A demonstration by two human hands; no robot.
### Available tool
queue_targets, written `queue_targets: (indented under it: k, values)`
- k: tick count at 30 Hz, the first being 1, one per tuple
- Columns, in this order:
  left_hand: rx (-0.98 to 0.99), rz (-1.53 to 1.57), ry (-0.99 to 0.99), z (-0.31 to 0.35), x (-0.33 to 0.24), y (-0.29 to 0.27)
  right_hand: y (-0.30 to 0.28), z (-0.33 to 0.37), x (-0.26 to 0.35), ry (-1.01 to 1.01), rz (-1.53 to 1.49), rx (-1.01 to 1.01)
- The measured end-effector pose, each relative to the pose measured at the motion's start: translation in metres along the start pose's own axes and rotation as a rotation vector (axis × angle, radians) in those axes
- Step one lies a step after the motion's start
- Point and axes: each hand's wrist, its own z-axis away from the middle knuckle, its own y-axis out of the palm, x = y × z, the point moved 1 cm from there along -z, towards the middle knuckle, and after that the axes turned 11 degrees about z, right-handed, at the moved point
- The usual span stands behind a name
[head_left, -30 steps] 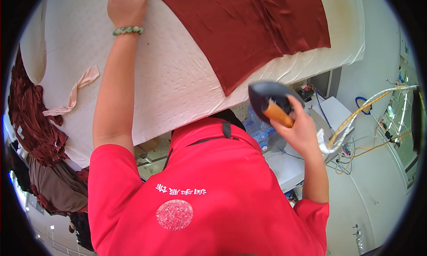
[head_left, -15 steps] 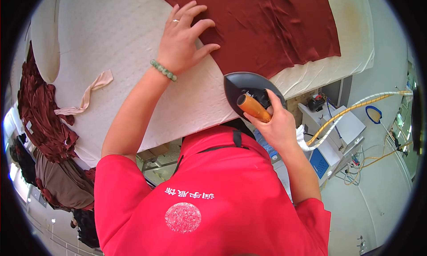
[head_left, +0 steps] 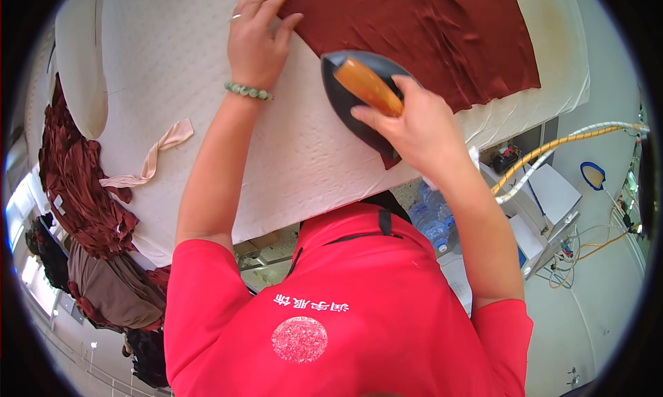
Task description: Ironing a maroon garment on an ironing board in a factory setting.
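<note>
My right hand (head_left: pixel 427 126) is wrapped round the orange wooden handle of a dark iron (head_left: pixel 345 110). The iron sits over the near left edge of a dark red satiny cloth (head_left: pixel 469 34), and a small corner of the cloth shows at its back end. At the cloth's upper left edge, my left hand (head_left: pixel 258 45) is open, fingers stretched and fingertips at the fabric; it grips nothing. Green beads circle the left wrist. The cloth has soft wrinkles and runs out of view at the top.
The cloth lies on a white padded ironing table (head_left: pixel 276 162). A pale pink strip (head_left: pixel 157 148) rests at its left, near bunched dark red fabric (head_left: pixel 79 183) and a brown garment (head_left: pixel 114 283). Yellow and white hoses (head_left: pixel 545 152) run at right, above white equipment (head_left: pixel 552 197). Plastic bottles (head_left: pixel 431 224) stand below the table.
My right hand has pushed the iron away from me and slightly left, up along the cloth's edge. My left hand has moved up and left.
</note>
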Motion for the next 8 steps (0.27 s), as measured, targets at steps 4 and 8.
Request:
queue_targets:
  k: [4, 8]
  values:
    - [-0.133, 0.208, -0.307, 0.028, 0.009, -0.018, -0.012, -0.030, 0.019, -0.015, 0.001, 0.030]
    - [-0.201, 0.462, -0.661, 0.056, 0.009, -0.033, -0.026, -0.038, 0.031, -0.058, -0.019, -0.041]
